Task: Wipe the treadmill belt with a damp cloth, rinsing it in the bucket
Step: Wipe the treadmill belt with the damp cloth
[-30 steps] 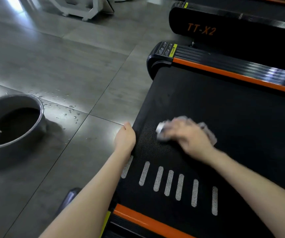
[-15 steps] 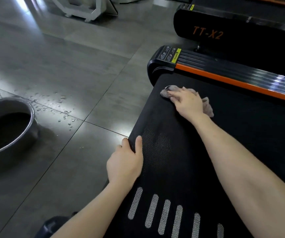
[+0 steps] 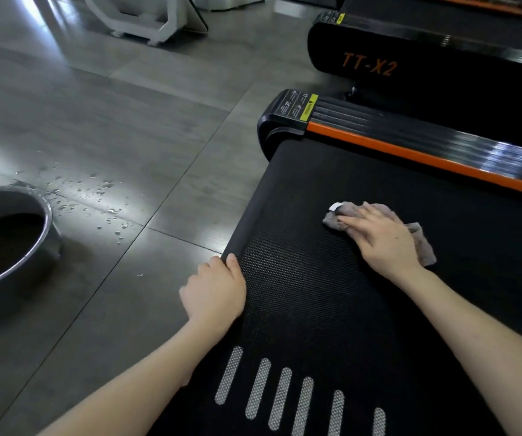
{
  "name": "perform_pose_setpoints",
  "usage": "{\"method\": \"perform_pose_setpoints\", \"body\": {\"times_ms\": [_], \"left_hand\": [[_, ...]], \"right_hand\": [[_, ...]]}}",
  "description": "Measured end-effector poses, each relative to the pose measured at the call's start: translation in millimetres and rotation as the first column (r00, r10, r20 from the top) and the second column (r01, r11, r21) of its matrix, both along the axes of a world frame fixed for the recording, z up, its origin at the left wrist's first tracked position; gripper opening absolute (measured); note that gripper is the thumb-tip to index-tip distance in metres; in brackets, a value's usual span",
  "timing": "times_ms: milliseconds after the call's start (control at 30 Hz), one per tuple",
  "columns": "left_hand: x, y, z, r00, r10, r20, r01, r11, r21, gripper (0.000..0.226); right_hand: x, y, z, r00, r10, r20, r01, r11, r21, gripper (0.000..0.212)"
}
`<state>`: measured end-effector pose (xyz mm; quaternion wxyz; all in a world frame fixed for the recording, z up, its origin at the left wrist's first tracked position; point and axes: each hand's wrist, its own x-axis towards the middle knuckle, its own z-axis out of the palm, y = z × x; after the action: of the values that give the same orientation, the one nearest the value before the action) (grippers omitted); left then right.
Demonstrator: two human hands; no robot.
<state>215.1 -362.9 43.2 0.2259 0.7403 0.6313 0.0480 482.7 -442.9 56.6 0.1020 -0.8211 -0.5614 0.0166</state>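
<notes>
Head-camera view, looking down at the rear end of a treadmill on a grey tiled floor (image 3: 121, 127).

The treadmill belt (image 3: 332, 303) is matte black with a fine woven grain and fills the lower right. Its near-left edge rolls down to the floor in a soft curve. A row of short white mesh-patterned dashes (image 3: 281, 398) crosses it near the bottom. Along the far side runs a glossy ribbed black side rail (image 3: 442, 143) with an orange stripe, ending in a rounded black cap (image 3: 281, 121) that bears a yellow label.

The cloth (image 3: 423, 247), grey-brown, crumpled and soft-looking, lies on the belt partway between that rail and the rolled edge, with bare belt open on all sides of it. The right hand (image 3: 382, 240) presses flat on it, fingers straight and slightly spread. The left hand (image 3: 215, 294) holds the rolled edge, thumb on top. Its fingers appear to curl over the lip, though they are mostly hidden.

A round, smooth grey bucket (image 3: 50, 228) with dark water stands on the floor at the far left, well apart from the treadmill. Water droplets (image 3: 108, 199) speckle the tiles just beyond it.

A second black treadmill (image 3: 369, 66) marked TT-X2 sits behind. A white machine frame (image 3: 146, 23) stands at top.
</notes>
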Motion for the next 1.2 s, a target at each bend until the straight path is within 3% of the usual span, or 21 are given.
{"method": "perform_pose_setpoints", "body": {"times_ms": [133, 300, 367, 467, 533, 633, 767, 833, 900, 1067, 1200], "left_hand": [[46.4, 30.0, 12.5, 0.992, -0.01, 0.125, 0.016, 0.999, -0.045, 0.042], [61.8, 28.7, -7.5, 0.996, -0.042, 0.08, 0.035, 0.995, 0.088, 0.047], [61.2, 33.2, -11.3, 0.995, -0.036, 0.089, 0.027, 0.995, 0.097, 0.048], [62.2, 36.5, -11.4, 0.996, -0.05, 0.074, 0.044, 0.996, 0.08, 0.048], [61.9, 36.0, -10.3, 0.995, -0.06, 0.08, 0.053, 0.996, 0.075, 0.047], [62.3, 36.9, -9.9, 0.995, -0.055, 0.08, 0.049, 0.996, 0.077, 0.045], [61.3, 37.8, -15.3, 0.996, -0.052, 0.069, 0.046, 0.995, 0.09, 0.049], [60.2, 39.2, -17.1, 0.996, -0.054, 0.07, 0.046, 0.993, 0.106, 0.049], [60.4, 39.0, -16.2, 0.995, -0.062, 0.075, 0.054, 0.992, 0.111, 0.048], [61.2, 37.7, -12.4, 0.995, -0.06, 0.084, 0.051, 0.993, 0.102, 0.047], [61.9, 34.4, -10.8, 0.994, -0.055, 0.091, 0.045, 0.993, 0.109, 0.046]], "right_hand": [[6.2, 3.3, -9.4, 1.0, 0.015, -0.016, -0.015, 0.999, 0.051, 0.031], [27.2, 81.4, -8.3, 0.986, -0.167, 0.006, 0.166, 0.985, 0.042, 0.034], [13.2, 118.1, -5.6, 0.986, -0.168, 0.024, 0.167, 0.985, 0.034, 0.035], [-27.3, 136.8, -9.7, 0.992, 0.119, 0.04, -0.122, 0.989, 0.083, 0.033], [-38.3, 131.0, -10.6, 0.927, 0.375, 0.023, -0.376, 0.924, 0.068, 0.031], [-16.5, 153.0, -0.9, 0.878, 0.479, 0.002, -0.479, 0.878, -0.017, 0.029], [17.2, 198.5, 4.6, 0.966, 0.257, 0.038, -0.258, 0.966, 0.016, 0.029], [28.6, 203.8, 2.0, 0.972, 0.231, 0.037, -0.232, 0.972, 0.033, 0.031], [43.0, 187.0, 0.5, 0.975, 0.216, 0.048, -0.219, 0.974, 0.065, 0.032], [118.9, 102.1, -5.7, 0.995, -0.071, 0.073, 0.065, 0.995, 0.07, 0.033], [103.6, 94.1, -3.5, 0.979, -0.202, 0.04, 0.199, 0.977, 0.074, 0.034]]}}
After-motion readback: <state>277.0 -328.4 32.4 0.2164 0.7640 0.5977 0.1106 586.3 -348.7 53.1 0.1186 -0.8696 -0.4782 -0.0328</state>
